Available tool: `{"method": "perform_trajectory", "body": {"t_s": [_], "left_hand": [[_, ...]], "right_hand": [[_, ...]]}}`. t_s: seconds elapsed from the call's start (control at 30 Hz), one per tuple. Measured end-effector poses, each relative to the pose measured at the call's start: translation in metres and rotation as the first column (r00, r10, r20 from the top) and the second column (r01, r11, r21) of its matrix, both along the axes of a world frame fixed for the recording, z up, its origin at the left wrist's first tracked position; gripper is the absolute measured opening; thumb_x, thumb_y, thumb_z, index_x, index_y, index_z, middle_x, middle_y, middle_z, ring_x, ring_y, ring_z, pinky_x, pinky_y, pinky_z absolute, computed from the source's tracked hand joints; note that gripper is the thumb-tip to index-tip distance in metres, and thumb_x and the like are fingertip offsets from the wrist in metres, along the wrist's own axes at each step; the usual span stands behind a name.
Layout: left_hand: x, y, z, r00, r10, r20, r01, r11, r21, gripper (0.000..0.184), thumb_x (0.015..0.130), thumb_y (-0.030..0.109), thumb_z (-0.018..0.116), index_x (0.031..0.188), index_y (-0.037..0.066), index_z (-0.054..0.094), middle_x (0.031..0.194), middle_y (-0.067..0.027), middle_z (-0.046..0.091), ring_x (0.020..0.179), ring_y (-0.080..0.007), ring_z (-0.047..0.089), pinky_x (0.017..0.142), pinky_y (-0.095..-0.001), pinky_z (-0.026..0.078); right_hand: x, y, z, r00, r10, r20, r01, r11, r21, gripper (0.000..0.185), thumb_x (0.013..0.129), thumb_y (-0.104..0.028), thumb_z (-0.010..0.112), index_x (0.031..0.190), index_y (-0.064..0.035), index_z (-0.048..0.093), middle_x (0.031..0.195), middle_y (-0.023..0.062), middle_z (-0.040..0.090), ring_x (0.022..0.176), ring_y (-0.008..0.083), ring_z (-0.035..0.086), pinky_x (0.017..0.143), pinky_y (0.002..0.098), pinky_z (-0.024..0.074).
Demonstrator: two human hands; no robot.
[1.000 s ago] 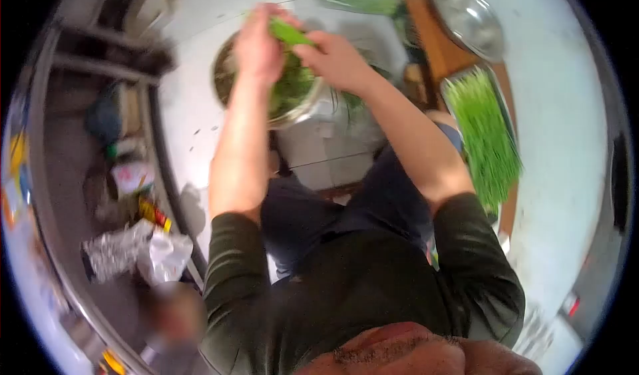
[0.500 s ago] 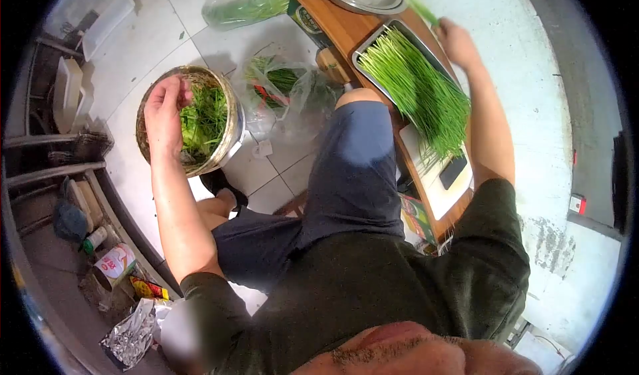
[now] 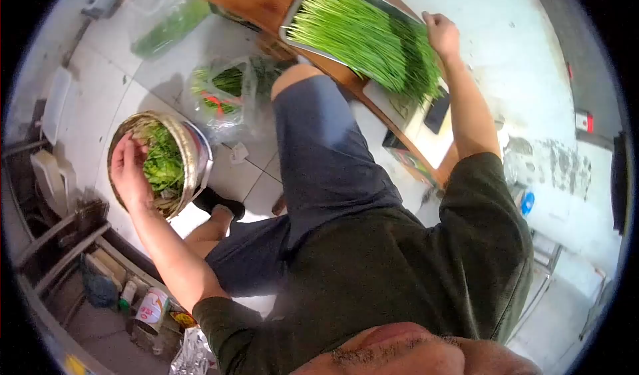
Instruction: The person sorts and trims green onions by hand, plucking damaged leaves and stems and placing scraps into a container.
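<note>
Green stalks (image 3: 363, 39) lie in metal tray (image 3: 286, 35) on desk (image 3: 246, 2), ahead and to our right. Long axis slants: pale ends far and left, dark tips back toward our right. Our right hand (image 3: 442, 37) much nearer, just beside tray near tips; fingers bent, cannot tell whether they pinch anything. Our left hand (image 3: 130, 172) well apart, at bucket (image 3: 192, 159) of leafy greens (image 3: 163, 165); fingers half-curled, hold unclear.
</note>
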State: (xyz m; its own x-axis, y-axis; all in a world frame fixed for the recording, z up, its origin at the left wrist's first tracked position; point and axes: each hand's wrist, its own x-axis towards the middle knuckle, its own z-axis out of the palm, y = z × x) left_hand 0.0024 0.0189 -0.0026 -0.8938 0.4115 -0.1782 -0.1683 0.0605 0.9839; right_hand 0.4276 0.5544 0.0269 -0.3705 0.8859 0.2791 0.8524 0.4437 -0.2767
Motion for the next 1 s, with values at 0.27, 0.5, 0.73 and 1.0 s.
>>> {"method": "perform_trajectory", "body": {"t_s": [0.27,0.5,0.73,1.0], "left_hand": [[0.001,0.001,0.001,0.998,0.068,0.002,-0.067,0.995,-0.069,0.028,0.094,0.015,0.061,0.118,0.0,0.061,0.1,-0.0068,0.065,0.087,-0.0148,0.059,0.08,-0.0267,0.049],[0.003,-0.019,0.021,0.986,0.161,-0.047,-0.153,0.978,0.14,0.02,0.096,0.01,0.057,0.11,-0.002,0.063,0.093,-0.0092,0.065,0.082,-0.0161,0.061,0.078,-0.0281,0.051],[0.01,-0.045,0.028,0.964,0.235,-0.121,-0.23,0.972,0.057,0.021,0.096,0.018,0.06,0.099,-0.002,0.066,0.086,-0.0042,0.065,0.075,-0.0115,0.058,0.071,-0.0249,0.046],[0.019,-0.064,0.02,0.969,0.228,-0.093,-0.233,0.971,-0.054,0.022,0.094,0.018,0.064,0.099,-0.003,0.066,0.088,-0.0061,0.066,0.078,-0.0121,0.058,0.076,-0.0256,0.047]], "right_hand": [[0.134,-0.042,-0.038,0.991,-0.122,0.054,0.132,0.962,-0.239,0.047,0.089,-0.041,0.061,0.097,0.0044,0.07,0.068,0.0177,0.065,0.065,0.0227,0.063,0.065,0.036,0.049],[-0.037,-0.07,0.007,0.93,0.295,-0.219,-0.341,0.915,-0.216,0.036,0.093,-0.029,0.06,0.113,0.0005,0.065,0.086,0.0057,0.065,0.075,0.0138,0.059,0.069,0.0277,0.0471],[-0.304,-0.167,-0.067,0.429,0.888,-0.164,-0.744,0.245,-0.622,0.033,0.088,-0.03,0.06,0.103,-0.0008,0.065,0.081,0.0118,0.069,0.069,0.0198,0.066,0.064,0.0364,0.0515],[-0.385,-0.25,-0.287,0.61,0.761,0.221,-0.189,0.41,-0.892,0.054,0.076,-0.043,0.069,0.096,0.0066,0.068,0.104,0.0271,0.065,0.099,0.0388,0.064,0.086,0.0423,0.0506]]}}
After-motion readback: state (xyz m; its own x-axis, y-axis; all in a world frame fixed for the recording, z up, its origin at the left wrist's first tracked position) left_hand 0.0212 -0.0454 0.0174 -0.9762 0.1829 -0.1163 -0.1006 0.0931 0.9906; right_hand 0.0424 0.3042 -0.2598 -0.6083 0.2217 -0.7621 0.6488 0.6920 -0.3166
